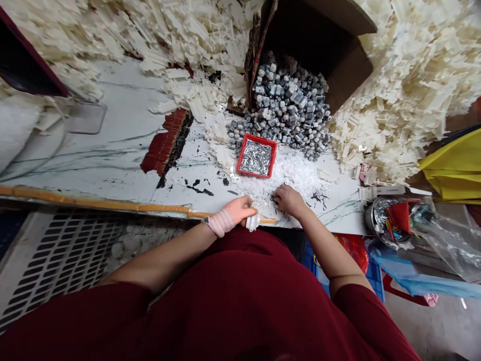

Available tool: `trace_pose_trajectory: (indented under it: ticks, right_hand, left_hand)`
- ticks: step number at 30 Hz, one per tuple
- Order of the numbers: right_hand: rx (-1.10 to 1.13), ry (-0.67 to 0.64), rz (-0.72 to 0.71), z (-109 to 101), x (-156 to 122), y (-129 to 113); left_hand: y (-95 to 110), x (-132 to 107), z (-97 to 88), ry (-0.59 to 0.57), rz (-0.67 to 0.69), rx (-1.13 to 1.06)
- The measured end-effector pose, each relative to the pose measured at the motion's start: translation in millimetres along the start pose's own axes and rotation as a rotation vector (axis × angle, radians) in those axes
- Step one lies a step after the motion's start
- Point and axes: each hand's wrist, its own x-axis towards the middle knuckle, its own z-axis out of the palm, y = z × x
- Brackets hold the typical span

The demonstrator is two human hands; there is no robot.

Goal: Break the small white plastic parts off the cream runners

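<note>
My left hand (230, 216), in a striped pink and white glove, is closed on a small white plastic part (253, 220) at the table's front edge. Bare, my right hand (290, 200) rests low over the tabletop with its fingers curled together. Something small and dark shows at its fingertips, too small to name. Just beyond both hands lies a spread of small white plastic pieces (296, 173). A red square tray (243, 169) full of thin shiny metal pins (256, 157) stands behind them.
A heap of small silver motors (289, 105) spills from a tipped cardboard box (351, 70). Cream plastic parts (409, 85) are piled along the back and right. A metal bowl (370, 220) of odds and ends sits at right. A white slotted crate (48, 260) stands below left.
</note>
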Motion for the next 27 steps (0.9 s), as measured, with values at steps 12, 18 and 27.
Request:
trace_pose_trajectory:
  ticks: [12,18,27]
  right_hand:
    - [0.163,0.124,0.159,6.8,-9.1,-4.6]
    - [1.000,0.345,0.295,3.5,-22.4,-2.5]
    - [1.250,0.358,0.207,-2.5,-26.1,-52.2]
  left_hand:
    - [7.4,1.5,5.0,-0.009,-0.088,-0.221]
    - [15.4,2.8,12.2,0.052,-0.037,-0.227]
    - [22.1,3.0,21.2,0.097,0.009,-0.321]
